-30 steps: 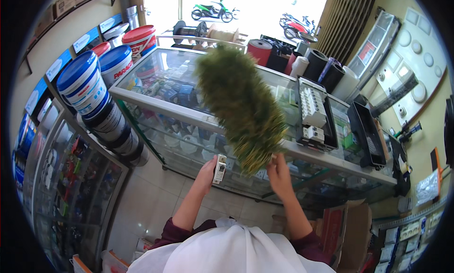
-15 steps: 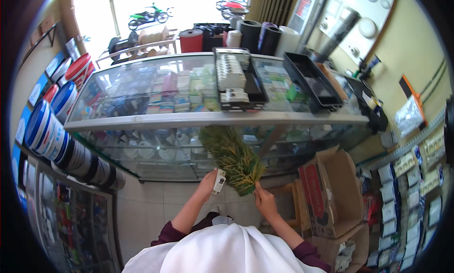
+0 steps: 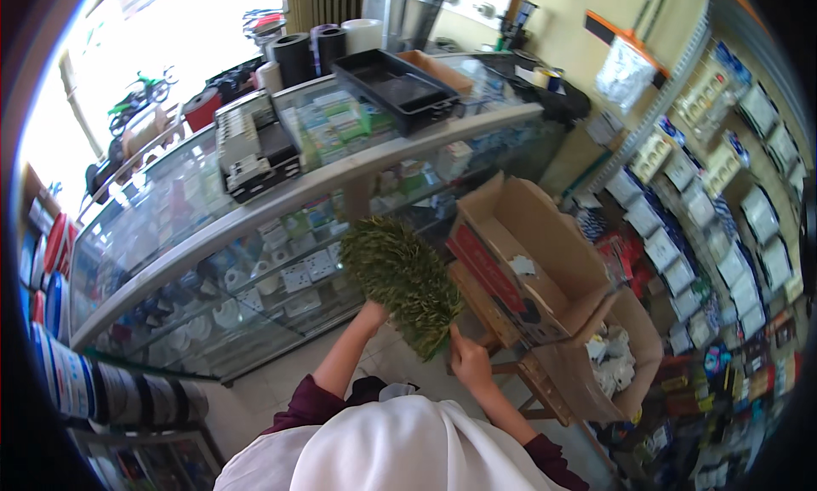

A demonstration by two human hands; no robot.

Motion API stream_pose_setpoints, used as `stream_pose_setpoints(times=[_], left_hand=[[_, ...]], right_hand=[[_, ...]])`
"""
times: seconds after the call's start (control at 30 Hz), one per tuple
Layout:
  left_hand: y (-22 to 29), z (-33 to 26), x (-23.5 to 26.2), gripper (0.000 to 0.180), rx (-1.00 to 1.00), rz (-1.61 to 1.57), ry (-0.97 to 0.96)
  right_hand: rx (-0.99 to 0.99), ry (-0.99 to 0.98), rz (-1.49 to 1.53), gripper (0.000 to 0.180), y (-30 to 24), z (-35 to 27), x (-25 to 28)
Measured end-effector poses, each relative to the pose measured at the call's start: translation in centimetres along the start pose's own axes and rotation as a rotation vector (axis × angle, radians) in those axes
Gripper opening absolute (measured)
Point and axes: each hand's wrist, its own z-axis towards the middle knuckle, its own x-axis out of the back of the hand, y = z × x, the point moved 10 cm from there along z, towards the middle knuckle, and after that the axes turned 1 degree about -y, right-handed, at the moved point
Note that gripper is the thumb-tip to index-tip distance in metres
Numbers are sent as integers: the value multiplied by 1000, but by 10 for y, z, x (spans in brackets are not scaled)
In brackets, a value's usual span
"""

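Observation:
A bushy green and yellow duster [image 3: 396, 278] slants across the space in front of me, its far end near the glass counter. My right hand [image 3: 471, 363] is closed round its near end, at the lower right; any handle is covered by the fingers. Against the duster's left side is my left hand [image 3: 373, 317], partly curled, with its fingertips tucked behind the bristles. The small white circuit breaker it held a moment ago is hidden there by the duster.
Beyond stands a glass counter [image 3: 336, 169] bearing a box of white breakers [image 3: 242, 146] and a black tray [image 3: 396, 87]. To my right, an open cardboard box [image 3: 536, 257] rests on a wooden stool [image 3: 481, 308]. Packaged goods [image 3: 672, 253] hang along the right wall.
My view has turned right, so the counter has shifted left and the cardboard box nearer the middle. The duster has come over my left hand and now covers the circuit breaker.

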Motion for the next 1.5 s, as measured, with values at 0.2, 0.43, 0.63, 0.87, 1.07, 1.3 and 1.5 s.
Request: stream_pose_setpoints(times=[0.2, 0.43, 0.63, 0.87, 1.07, 1.3, 1.5], left_hand=[[-17, 12, -71, 37, 317, -180, -303], [-16, 24, -81, 42, 151, 28, -320], [-13, 21, -73, 40, 127, -16, -280], [2, 13, -65, 41, 252, -114, -285], [44, -10, -30, 45, 17, 43, -357], [-1, -20, 61, 44, 219, -1034, -87], [-17, -42, 134, 49, 266, -900, -7]], right_hand=[[-194, 269, 63, 38, 31, -11, 64], [-189, 169, -35, 37, 39, -5, 61], [-136, 188, -10, 35, 13, -14, 62], [-252, 315, 128, 36, 1, -28, 51], [-369, 176, 82, 38, -44, -6, 27], [-83, 345, 135, 39, -163, -5, -27], [-216, 282, 241, 38, -188, -3, -52]])
